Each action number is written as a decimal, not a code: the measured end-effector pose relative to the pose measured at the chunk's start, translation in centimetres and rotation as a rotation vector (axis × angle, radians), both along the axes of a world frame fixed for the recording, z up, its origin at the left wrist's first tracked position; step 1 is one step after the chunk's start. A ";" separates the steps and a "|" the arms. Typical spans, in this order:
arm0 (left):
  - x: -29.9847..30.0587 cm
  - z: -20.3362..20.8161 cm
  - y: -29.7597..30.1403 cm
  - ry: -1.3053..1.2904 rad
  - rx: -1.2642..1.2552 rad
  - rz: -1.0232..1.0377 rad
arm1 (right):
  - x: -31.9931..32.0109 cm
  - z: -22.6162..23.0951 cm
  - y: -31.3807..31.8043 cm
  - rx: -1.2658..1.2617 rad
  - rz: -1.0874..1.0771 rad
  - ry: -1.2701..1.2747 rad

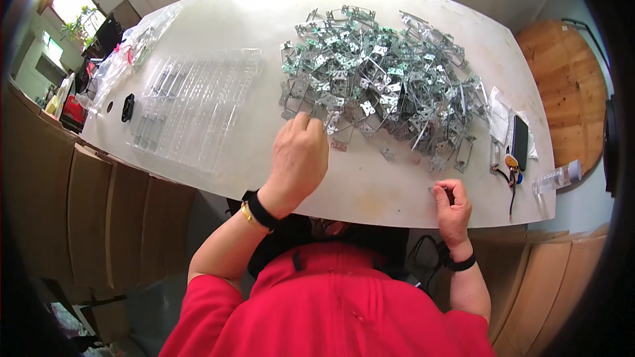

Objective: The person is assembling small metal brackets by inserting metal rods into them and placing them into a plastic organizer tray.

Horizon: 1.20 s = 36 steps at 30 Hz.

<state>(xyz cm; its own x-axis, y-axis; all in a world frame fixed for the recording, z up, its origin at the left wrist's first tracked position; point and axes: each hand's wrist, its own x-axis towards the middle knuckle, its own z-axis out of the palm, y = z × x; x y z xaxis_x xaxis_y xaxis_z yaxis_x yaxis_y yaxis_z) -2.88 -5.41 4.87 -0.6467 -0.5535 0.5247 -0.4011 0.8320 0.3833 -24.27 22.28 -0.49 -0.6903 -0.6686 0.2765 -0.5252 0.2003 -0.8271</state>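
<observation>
A large heap of small silvery metal bracket parts [390,86], with flat holed plates and thin rods, covers the middle of the white table [370,192]. My left hand [301,158] reaches to the heap's near left edge with its fingers curled downward and together. Its fingertips are hidden behind the hand, so what they grip cannot be seen. Close to the table's front edge, my right hand [452,213] is closed in a pinch. A tiny bit of something shows at its fingertips, too small to name. A few loose brackets lie between the heap and my hands.
At left lies a clear plastic tray [228,109] with rows of slots, some holding metal parts. Beside it are a small black object [127,108] and crumpled plastic bags [135,43]. To the right are a phone [520,142], cutters [511,165] and a clear bottle [557,177].
</observation>
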 end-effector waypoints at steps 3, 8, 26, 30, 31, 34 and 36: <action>2.2 0.7 2.9 -0.133 -0.045 -0.038 | 0.0 0.1 -0.1 0.024 -0.005 -0.009; 3.7 -1.8 5.3 -0.278 -0.066 -0.163 | -0.2 0.1 -0.3 0.037 -0.003 0.009; 2.4 -0.3 6.3 -0.166 0.071 -0.160 | -0.1 0.0 -0.3 0.006 -0.001 -0.030; 0.4 -0.6 6.9 -0.215 0.032 -0.257 | -0.1 0.1 -0.3 0.014 -0.010 -0.012; -0.1 -0.6 7.2 -0.228 0.017 -0.273 | -0.1 0.0 -0.2 0.009 -0.011 0.000; -0.5 -0.9 7.0 -0.347 -0.013 -0.332 | 0.1 0.5 -0.5 0.009 0.006 -0.022; -0.7 -0.7 6.9 -0.384 0.004 -0.342 | 0.0 0.4 -0.4 0.015 0.012 -0.017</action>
